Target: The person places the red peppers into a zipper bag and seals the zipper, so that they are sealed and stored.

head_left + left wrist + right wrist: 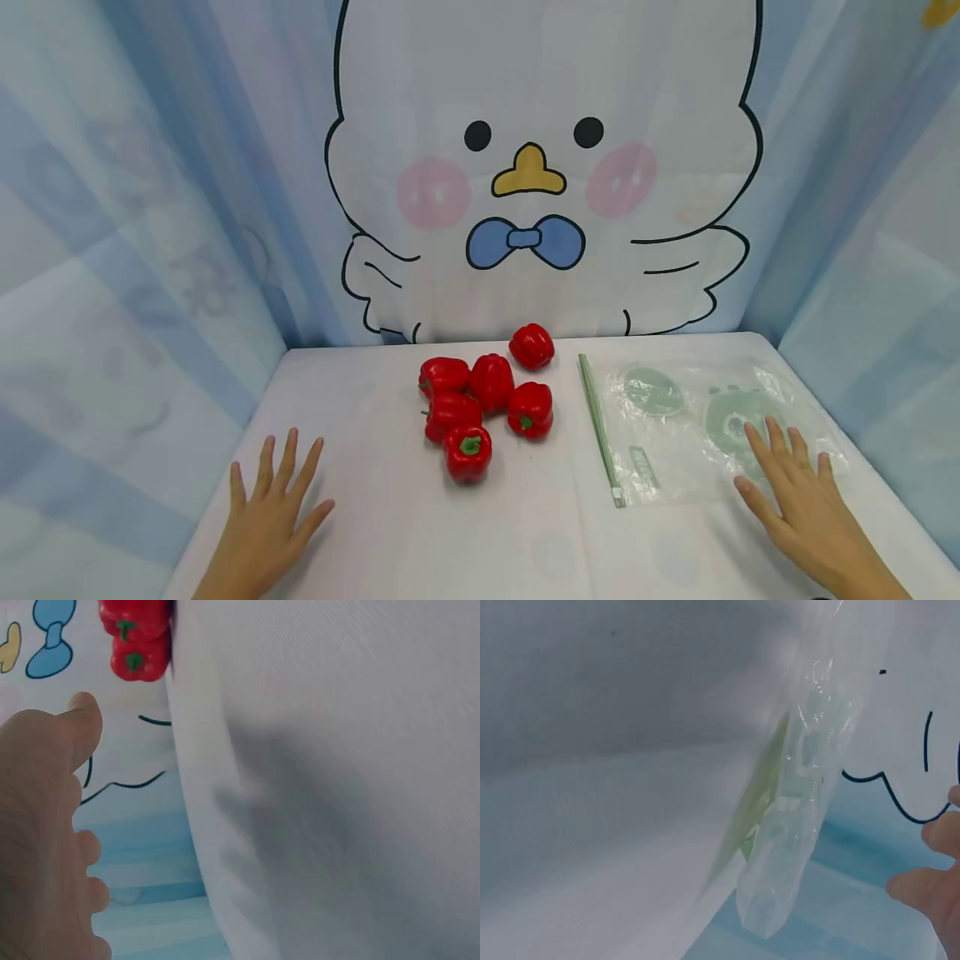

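My left hand [262,525] hovers over the left side of the white table, fingers spread and nothing in it; its shadow falls on the cloth in the left wrist view. Right of it several red bell peppers [491,383] are grouped at mid-table, the nearest pepper [468,454] with its green stem facing me. My right hand [810,517], fingers also spread, is over the near right corner of a clear zip bag [682,450]. The bag lies flat, with pale green prints and a green slider strip [600,429] along its left edge. In the right wrist view the bag [802,802] appears edge-on.
The white table [375,533] ends at a curtain [525,300] printed with a cartoon bird, which hangs behind it. Light blue curtains [112,292] stand along both sides. One pepper [532,347] sits near the table's back edge.
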A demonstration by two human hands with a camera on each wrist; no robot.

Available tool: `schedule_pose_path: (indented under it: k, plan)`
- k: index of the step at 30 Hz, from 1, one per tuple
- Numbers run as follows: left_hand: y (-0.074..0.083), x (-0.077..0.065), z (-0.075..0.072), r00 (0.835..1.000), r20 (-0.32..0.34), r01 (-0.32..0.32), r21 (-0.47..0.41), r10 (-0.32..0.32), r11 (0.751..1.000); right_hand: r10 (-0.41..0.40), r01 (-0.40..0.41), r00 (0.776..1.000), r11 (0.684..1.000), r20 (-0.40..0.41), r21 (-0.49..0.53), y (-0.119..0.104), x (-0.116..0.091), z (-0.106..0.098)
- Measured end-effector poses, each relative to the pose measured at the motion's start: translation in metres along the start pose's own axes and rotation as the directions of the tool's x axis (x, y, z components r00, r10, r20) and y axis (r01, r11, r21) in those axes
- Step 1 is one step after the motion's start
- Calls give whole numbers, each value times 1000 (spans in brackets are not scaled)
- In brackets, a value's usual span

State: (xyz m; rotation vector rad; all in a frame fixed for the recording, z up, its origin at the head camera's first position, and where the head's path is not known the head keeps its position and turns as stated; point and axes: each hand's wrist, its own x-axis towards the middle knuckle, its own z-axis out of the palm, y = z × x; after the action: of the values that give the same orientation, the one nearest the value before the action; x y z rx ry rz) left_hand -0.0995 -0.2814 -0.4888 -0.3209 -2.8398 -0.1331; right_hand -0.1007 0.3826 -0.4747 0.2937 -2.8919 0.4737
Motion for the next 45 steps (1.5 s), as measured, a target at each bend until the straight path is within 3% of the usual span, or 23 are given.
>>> schedule_pose_path:
  k: [6,14,21,27,30,35,40,43,45]
  plan:
    - [13,10,-4,997,65,52,-43,-49,998,20,-17,999,996,-33,93,-5,0,2]
    - [40,17,-7,992,76,111,-111,-103,988,121,-107,991,970,-50,218,-29,1,8]
    - [58,23,-2,993,8,115,-190,-116,975,191,-150,972,951,-134,270,-43,7,12]
    - [73,29,5,987,-83,112,-231,-134,967,283,-220,947,917,-153,334,-61,17,17]
    - [81,35,6,983,-75,140,-263,-165,955,288,-213,942,910,-174,354,-73,23,22]
    - [90,45,9,973,-19,213,-319,-231,923,280,-194,944,899,-176,392,-87,28,32]
    - [98,53,15,970,12,225,-408,-241,885,271,-188,947,902,-173,388,-93,32,40]
    - [103,57,21,968,43,235,-486,-245,842,262,-180,949,906,-173,384,-100,37,43]
    - [106,59,26,968,63,236,-556,-242,797,249,-167,954,904,-168,392,-105,42,46]
